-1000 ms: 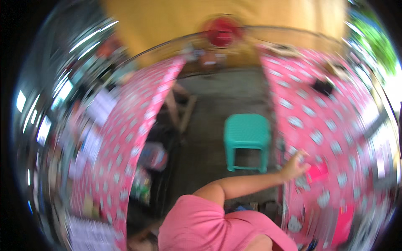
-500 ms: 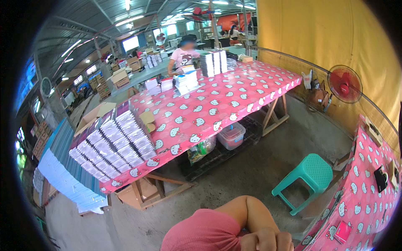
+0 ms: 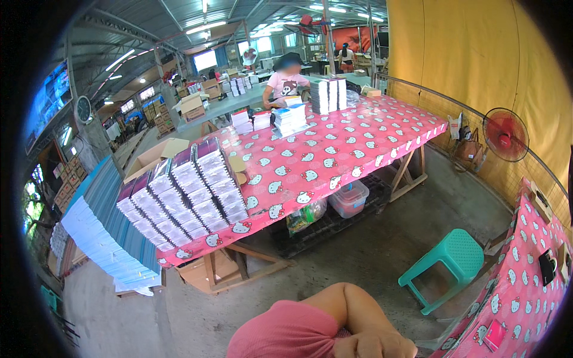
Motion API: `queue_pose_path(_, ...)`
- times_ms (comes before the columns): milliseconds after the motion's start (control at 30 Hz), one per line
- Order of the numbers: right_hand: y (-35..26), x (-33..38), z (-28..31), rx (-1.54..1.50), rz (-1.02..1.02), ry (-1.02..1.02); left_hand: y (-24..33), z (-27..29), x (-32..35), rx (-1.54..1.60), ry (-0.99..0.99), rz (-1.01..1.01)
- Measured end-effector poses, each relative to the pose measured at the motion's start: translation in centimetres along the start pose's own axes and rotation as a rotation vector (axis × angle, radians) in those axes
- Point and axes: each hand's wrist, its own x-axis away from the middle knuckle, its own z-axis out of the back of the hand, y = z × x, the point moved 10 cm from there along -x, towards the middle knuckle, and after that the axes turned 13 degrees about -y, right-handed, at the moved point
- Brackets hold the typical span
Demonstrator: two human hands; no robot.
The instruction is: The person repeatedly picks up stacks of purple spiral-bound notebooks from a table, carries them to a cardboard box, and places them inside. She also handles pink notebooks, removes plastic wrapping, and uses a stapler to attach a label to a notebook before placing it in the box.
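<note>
At the lower edge my left arm comes out of a pink sleeve (image 3: 280, 331), bent at the elbow, with the forearm (image 3: 361, 307) turned back down. My left hand (image 3: 377, 346) is curled closed near my body, cut by the frame's edge. Its palm side is hidden, so whatever it may hold does not show. My right hand is not visible. No work item is near the hand; beyond it lies the grey floor, with a green plastic stool (image 3: 456, 256) to the right.
A long table with a pink cartoon-cat cover (image 3: 352, 146) carries spiral-bound book stacks (image 3: 185, 191) and smaller stacks (image 3: 290, 121). A co-worker (image 3: 285, 83) stands behind it. Blue-edged sheets (image 3: 110, 238) are piled left. A red fan (image 3: 505, 136) and a second pink-covered table (image 3: 525, 298) are right.
The view has tilted and turned slightly, so the tables, stacks and stool sit farther right and a little lower. My left hand sits slightly lower in the frame, still curled.
</note>
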Motion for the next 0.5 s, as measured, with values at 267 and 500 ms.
queue_pose_path(267,1.5,0.6,0.8,0.013,-0.016,-0.002,0.4,-0.5,-0.1,-0.035,-0.055,0.043)
queue_pose_path(500,3.1,1.9,1.6,0.015,-0.044,-0.005,0.3,2.1,1.9,-0.505,-0.003,0.415)
